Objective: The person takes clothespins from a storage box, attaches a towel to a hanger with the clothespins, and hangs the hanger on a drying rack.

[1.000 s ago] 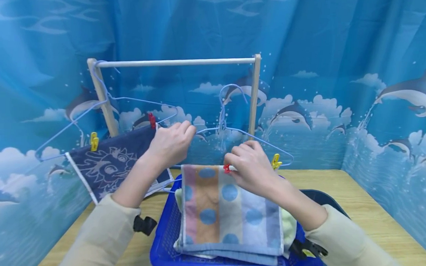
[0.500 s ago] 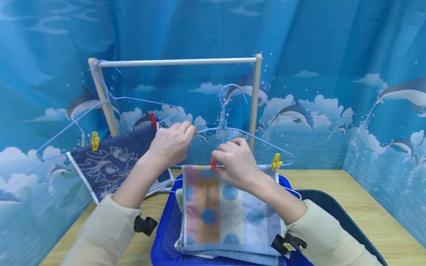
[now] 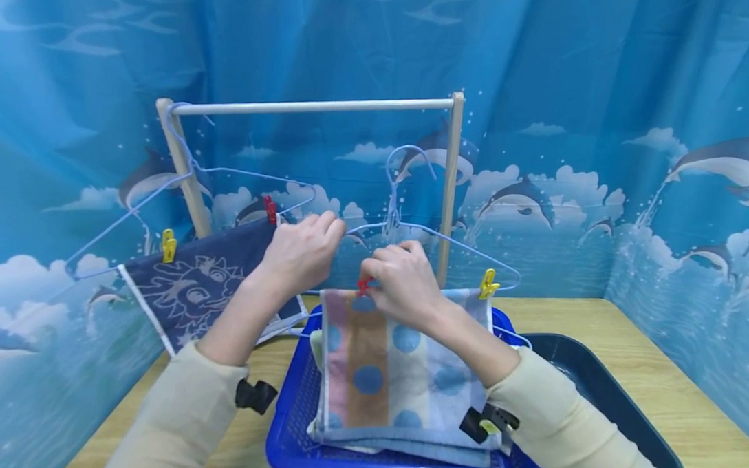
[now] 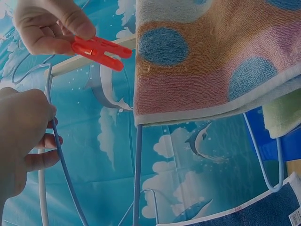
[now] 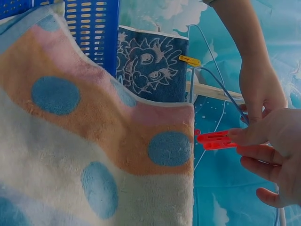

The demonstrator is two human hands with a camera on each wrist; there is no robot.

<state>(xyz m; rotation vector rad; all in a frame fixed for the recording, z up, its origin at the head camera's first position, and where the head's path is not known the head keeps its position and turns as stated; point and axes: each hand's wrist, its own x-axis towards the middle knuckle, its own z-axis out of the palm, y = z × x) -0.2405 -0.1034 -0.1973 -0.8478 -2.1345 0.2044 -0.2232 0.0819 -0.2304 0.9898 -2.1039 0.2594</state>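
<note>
Red clothespin (image 5: 218,140) pointing at edge of towel (image 3: 397,372), long axis crosswise; right hand (image 3: 404,283) pinching it, left hand (image 3: 302,251) curled round hanger (image 3: 393,204).

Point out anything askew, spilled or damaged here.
The dark towel looks askew: in the head view its top edge slopes, lower at its yellow clip than at its red clip, though the viewing angle may exaggerate that. I see nothing spilled or damaged.
</note>
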